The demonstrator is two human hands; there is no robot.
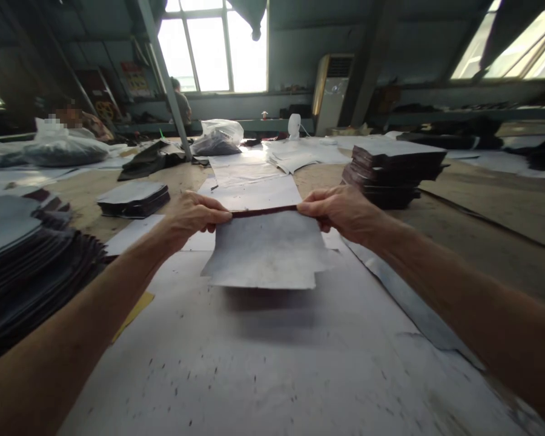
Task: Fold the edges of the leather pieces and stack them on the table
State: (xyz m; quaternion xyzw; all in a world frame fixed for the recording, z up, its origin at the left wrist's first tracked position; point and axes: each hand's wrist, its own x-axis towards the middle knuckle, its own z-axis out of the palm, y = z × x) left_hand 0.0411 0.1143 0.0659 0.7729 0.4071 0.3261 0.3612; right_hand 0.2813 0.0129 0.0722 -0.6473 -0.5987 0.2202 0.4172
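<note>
Between my two hands a pale grey fabric piece [267,251] with a dark reddish edge is stretched just above the table. My left hand [200,212] pinches its far left corner, thumb on top. At the far right corner my right hand [329,204] grips it the same way. The piece's near edge hangs free, with a small notch at its right, and casts a shadow on the white sheet [254,363] below. Whether it is one layer or several, I cannot tell.
Tall stacks of dark cut pieces stand at left [40,278] and right [390,175]. A lower stack [134,198] lies beyond my left hand. Farther back are plastic bags [218,138], a metal pole [166,79] and a person [181,103].
</note>
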